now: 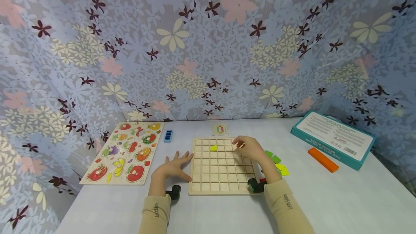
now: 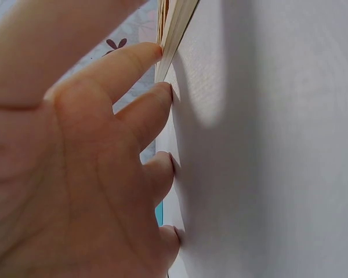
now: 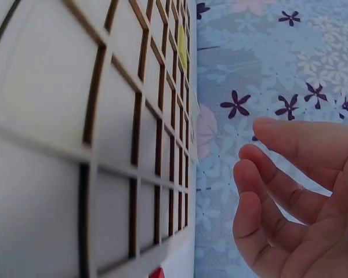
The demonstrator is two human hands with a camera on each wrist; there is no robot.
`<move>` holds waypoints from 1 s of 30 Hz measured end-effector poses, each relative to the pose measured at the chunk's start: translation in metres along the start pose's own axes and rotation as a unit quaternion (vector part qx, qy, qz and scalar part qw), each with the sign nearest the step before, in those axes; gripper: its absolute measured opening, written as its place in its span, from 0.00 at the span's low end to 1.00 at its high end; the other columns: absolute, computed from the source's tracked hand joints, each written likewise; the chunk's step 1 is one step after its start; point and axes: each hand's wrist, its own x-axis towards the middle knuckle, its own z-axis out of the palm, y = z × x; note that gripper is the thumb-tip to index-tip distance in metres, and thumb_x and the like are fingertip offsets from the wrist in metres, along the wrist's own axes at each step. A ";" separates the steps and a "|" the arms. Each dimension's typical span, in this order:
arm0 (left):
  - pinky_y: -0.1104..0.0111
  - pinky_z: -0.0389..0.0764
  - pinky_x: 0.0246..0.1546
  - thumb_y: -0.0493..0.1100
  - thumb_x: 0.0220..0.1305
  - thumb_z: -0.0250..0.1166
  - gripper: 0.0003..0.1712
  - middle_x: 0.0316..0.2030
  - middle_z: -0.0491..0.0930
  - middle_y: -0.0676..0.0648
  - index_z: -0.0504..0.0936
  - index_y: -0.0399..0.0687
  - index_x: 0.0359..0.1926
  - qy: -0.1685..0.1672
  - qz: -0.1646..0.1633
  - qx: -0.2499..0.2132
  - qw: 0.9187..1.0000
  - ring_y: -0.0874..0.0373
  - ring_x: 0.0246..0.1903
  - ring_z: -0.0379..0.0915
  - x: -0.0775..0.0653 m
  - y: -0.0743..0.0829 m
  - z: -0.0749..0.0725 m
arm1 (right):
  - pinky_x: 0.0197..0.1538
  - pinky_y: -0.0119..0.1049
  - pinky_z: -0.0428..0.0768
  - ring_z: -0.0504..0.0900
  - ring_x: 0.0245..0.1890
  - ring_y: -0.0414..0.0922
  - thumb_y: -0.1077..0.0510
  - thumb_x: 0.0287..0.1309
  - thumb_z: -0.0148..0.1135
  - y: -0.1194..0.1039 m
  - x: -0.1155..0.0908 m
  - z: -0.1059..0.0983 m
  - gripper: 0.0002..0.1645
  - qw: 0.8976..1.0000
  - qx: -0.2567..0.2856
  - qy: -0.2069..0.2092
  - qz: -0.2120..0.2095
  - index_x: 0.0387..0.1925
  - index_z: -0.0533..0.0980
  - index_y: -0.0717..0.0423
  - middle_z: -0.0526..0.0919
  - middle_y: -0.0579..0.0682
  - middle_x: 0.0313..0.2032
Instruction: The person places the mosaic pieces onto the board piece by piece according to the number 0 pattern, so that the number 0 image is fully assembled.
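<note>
A wooden grid board (image 1: 214, 177) lies flat on the table, one yellow square tile (image 1: 213, 148) in a cell of its second row from the back. With fingers spread, my left hand (image 1: 170, 168) rests at the board's left edge; in the left wrist view its fingertips are down by the wooden rim. My right hand (image 1: 252, 150) hovers over the board's back right part. Its fingers (image 3: 290, 133) are loosely bent and hold nothing in the right wrist view. Partly behind the right forearm lie green tiles (image 1: 276, 159) and yellow tiles (image 1: 284, 171).
Behind the board lies a small pattern card (image 1: 220, 129). A fruit picture board (image 1: 130, 158) and a small blue piece (image 1: 168, 136) are on the left. To the right are an orange bar (image 1: 323, 159) and a teal box (image 1: 331, 140). A floral cloth (image 1: 208, 46) hangs behind.
</note>
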 end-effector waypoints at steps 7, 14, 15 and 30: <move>0.40 0.23 0.62 0.46 0.40 0.75 0.55 0.71 0.48 0.46 0.57 0.52 0.70 -0.003 -0.002 0.003 1.000 0.40 0.70 0.27 0.001 -0.001 0.000 | 0.37 0.42 0.77 0.76 0.34 0.49 0.67 0.52 0.60 0.013 -0.006 -0.009 0.14 1.000 -0.015 -0.008 -0.018 0.44 0.76 0.63 0.79 0.56 0.35; 0.39 0.23 0.62 0.46 0.40 0.75 0.55 0.71 0.48 0.45 0.57 0.51 0.70 -0.003 -0.001 0.003 1.000 0.39 0.70 0.27 0.000 0.001 -0.001 | 0.38 0.42 0.78 0.77 0.35 0.48 0.67 0.53 0.61 0.027 -0.013 -0.018 0.14 0.999 -0.035 -0.011 -0.014 0.43 0.76 0.63 0.79 0.54 0.34; 0.39 0.23 0.62 0.47 0.40 0.75 0.55 0.71 0.48 0.45 0.57 0.51 0.70 -0.004 -0.002 0.004 1.000 0.39 0.70 0.27 0.001 0.001 -0.001 | 0.38 0.42 0.78 0.77 0.34 0.47 0.67 0.53 0.61 0.029 -0.014 -0.019 0.13 0.999 -0.040 -0.010 -0.014 0.43 0.76 0.63 0.79 0.53 0.34; 0.39 0.22 0.62 0.46 0.40 0.75 0.55 0.71 0.48 0.45 0.57 0.51 0.70 0.001 -0.002 0.004 1.000 0.39 0.70 0.26 0.001 -0.002 0.000 | 0.37 0.38 0.79 0.74 0.35 0.46 0.66 0.53 0.61 0.046 -0.029 -0.030 0.13 0.998 -0.045 -0.024 0.046 0.43 0.77 0.59 0.79 0.52 0.35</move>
